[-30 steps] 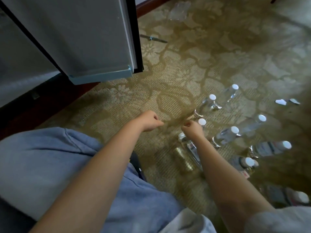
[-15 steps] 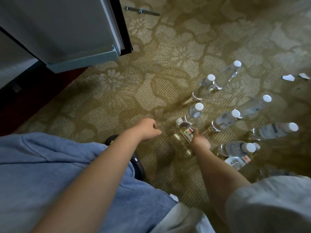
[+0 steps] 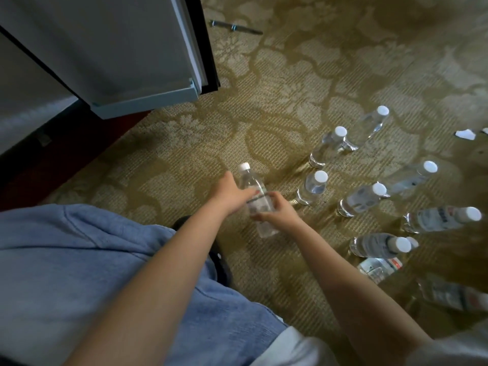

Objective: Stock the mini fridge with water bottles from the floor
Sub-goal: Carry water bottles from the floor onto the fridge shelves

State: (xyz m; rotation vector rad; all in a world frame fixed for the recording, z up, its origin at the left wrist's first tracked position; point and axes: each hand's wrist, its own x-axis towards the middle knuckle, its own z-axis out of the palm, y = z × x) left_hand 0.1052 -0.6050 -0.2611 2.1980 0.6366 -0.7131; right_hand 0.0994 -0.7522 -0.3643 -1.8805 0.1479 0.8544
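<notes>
Both forearms stretched fwd over carpet [image 3: 277, 83], L hand [image 3: 232, 195] curled round tilted water bottle [image 3: 249, 182], R hand [image 3: 281, 215] gripping its label just nearer, cap pointing far-left, other bottles [image 3: 313, 187] standing to right

- held bottle [image 3: 260, 206]: clear glossy plastic, white cap, printed label band
- standing bottles [image 3: 311, 187]: the same clear glossy plastic
- carpet [image 3: 277, 83]: matt, ribbed woven pile
- fridge door [image 3: 105, 48]: smooth grey panel
- trouser leg [image 3: 79, 260]: soft blue cloth
</notes>
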